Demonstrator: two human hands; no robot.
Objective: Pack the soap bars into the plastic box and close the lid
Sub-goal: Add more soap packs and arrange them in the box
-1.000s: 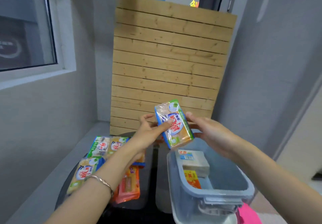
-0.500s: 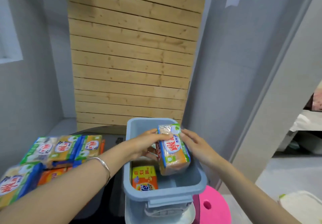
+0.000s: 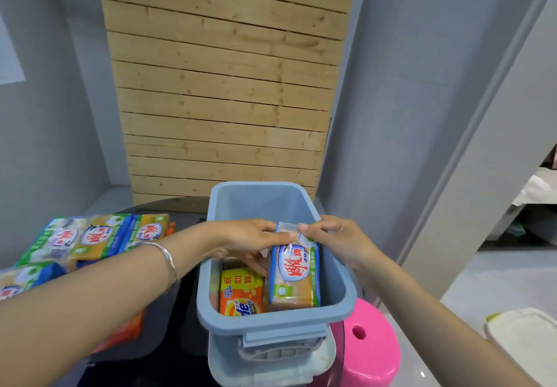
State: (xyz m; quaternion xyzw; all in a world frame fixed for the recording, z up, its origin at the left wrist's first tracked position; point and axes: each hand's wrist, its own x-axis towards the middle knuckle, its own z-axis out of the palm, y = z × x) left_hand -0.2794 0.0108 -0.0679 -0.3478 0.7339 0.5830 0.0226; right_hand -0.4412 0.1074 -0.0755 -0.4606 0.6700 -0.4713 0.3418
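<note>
A blue-grey plastic box [image 3: 280,319] stands open on a dark round table, with a latch handle on its near wall. Inside, a green-and-orange wrapped soap bar [image 3: 294,275] stands upright against the right wall. My left hand [image 3: 244,237] and my right hand [image 3: 337,239] both pinch its top wrapper edge. An orange and yellow soap bar [image 3: 241,293] lies in the box to its left. Several more wrapped soap bars [image 3: 90,237] lie stacked on the table at the left. I cannot see the lid clearly.
A pink plastic stool [image 3: 370,347] stands right of the box. A wooden slat panel [image 3: 226,79] leans against the grey wall behind. A white cloth-like object [image 3: 521,332] lies on the floor at far right.
Both hands carried the green-and-orange soap bar from up in the air down into the box, where it now stands on end. My view turned right and tilted down.
</note>
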